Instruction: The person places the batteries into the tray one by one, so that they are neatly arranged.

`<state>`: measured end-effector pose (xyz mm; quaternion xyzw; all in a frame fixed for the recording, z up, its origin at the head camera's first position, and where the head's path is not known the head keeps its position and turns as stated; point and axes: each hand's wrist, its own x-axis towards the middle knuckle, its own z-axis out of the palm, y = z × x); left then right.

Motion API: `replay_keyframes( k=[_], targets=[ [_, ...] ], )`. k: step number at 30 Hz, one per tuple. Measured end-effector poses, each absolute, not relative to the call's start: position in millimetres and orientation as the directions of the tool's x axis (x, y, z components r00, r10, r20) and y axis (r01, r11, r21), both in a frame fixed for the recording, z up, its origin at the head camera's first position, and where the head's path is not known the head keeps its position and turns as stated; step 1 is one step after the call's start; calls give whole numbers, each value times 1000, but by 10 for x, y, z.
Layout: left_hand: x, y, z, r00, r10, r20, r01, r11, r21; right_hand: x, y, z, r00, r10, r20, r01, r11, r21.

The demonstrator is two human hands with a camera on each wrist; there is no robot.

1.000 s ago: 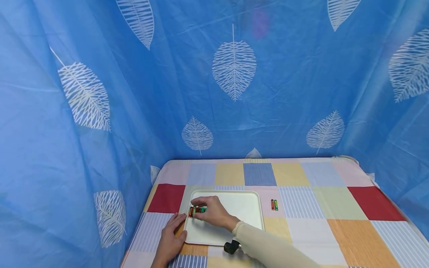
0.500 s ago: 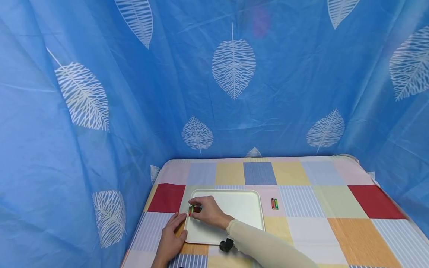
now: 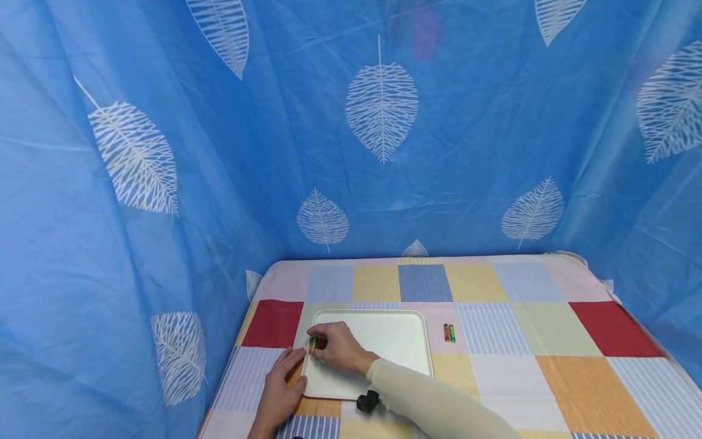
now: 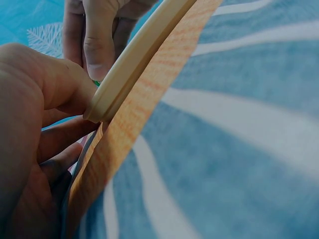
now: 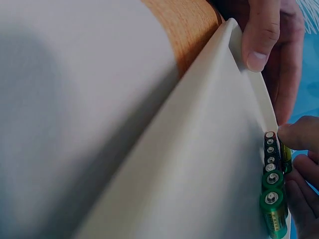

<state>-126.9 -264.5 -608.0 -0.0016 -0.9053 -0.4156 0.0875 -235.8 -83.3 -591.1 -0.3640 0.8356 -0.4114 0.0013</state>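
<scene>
A white tray (image 3: 384, 366) lies on the table. Along its left side, several batteries (image 5: 271, 186) sit in a row, dark small ones and larger green ones. My right hand (image 3: 341, 349) reaches over that row and covers part of it in the head view. Its thumb and fingers pinch a yellow-green battery (image 5: 285, 155) beside the row. My left hand (image 3: 278, 390) rests at the tray's left edge, thumb and index finger spread, their tips touching the rim. In the left wrist view, its other fingers are lower, beneath the rim.
A red battery (image 3: 446, 333) and a green battery (image 3: 452, 333) lie side by side to the tray's right. A patchwork cloth (image 3: 570, 390) covers the table. Blue curtains (image 3: 466, 152) with white leaves enclose it. A black wrist camera (image 3: 368, 401) hangs over the tray's front edge.
My right hand has shifted slightly left along the battery row, covering more of it. My left hand has stayed at the tray's edge.
</scene>
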Motion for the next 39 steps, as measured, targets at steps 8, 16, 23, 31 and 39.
replay_keyframes(
  k=[8, 16, 23, 31, 39],
  targets=[
    [-1275, -2650, -6070, -989, -87, 120, 36, 643, 765, -2339, -858, -5906, -732, -604, 315, -625, 411, -664],
    [-1279, -2650, -6085, -983, -77, 167, 76, 657, 750, -2333, -873, -5889, -741, -601, 298, -618, 439, -652],
    [-1287, -2654, -6089, -987, -86, 135, 48, 648, 760, -2346, -860, -5865, -743, -603, 289, -610, 434, -664],
    [-1308, -2658, -6102, -988, -80, 131, 47, 654, 755, -2374, -764, -5771, -750, -595, 290, -586, 393, -708],
    [-1294, -2652, -6092, -991, -83, 104, 24, 654, 756, -2411, -570, -5677, -756, -583, 298, -580, 386, -717]
  ],
)
